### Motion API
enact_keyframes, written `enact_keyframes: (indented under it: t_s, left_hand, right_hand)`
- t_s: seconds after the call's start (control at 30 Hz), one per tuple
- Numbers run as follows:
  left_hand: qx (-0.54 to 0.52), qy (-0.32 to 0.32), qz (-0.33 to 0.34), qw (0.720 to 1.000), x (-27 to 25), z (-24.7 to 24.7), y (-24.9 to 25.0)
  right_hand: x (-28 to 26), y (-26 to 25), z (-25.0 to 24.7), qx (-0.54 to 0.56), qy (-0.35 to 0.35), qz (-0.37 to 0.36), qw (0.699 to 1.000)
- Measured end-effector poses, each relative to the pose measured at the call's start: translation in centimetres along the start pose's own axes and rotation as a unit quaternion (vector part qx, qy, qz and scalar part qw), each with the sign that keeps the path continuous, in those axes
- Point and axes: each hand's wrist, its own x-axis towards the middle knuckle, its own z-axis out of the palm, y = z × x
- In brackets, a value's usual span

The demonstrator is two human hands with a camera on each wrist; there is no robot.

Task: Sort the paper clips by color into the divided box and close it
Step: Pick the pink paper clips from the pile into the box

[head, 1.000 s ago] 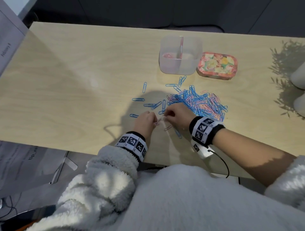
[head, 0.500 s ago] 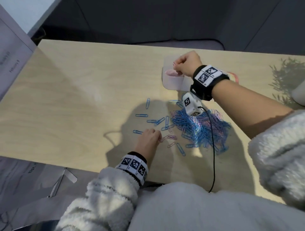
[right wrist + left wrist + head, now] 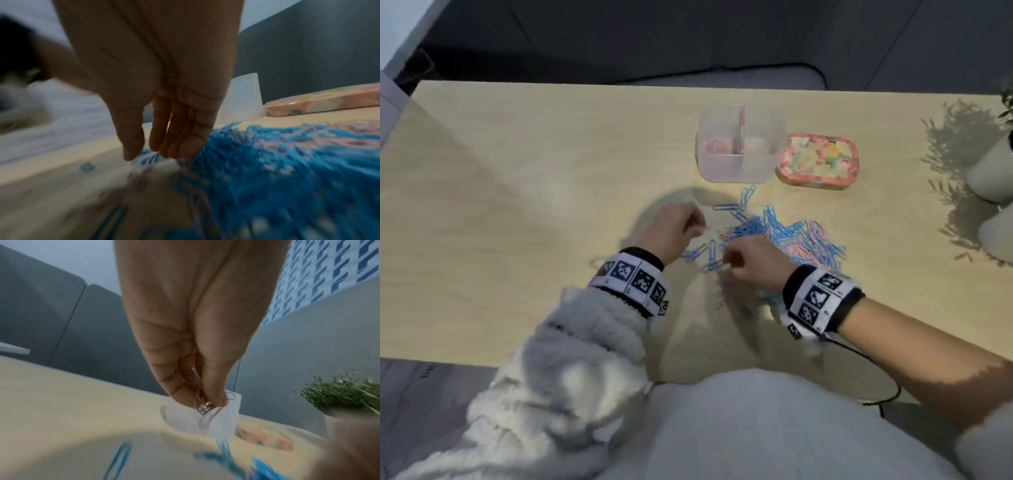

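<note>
- The right hand (image 3: 751,262) has come back from the box (image 3: 741,147) to the clip pile (image 3: 791,240); grip released, fingers loose above it.
- The left hand (image 3: 674,229) has lifted off the counter (image 3: 517,171), grip pinching pink clips (image 3: 205,407).
- Farther off, the open box holds pink clips in its left compartment; the lid (image 3: 818,161) lies just beside it.

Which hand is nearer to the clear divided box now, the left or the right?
Left. The left hand is raised just in front of the clear divided box, pinching pink clips. The right hand is lower, at the near edge of the clip pile.

Dim, motion-blurred frames, hard shadows
</note>
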Motion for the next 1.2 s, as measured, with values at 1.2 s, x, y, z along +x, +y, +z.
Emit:
enact_keyframes:
  t_s: [1.2]
  left_hand:
    - [0.101,-0.105,0.089,0.985,-4.9,7.5,-1.3]
  right_hand:
    - [-4.6,6.0,0.6,0.302,0.118,0.097,0.941]
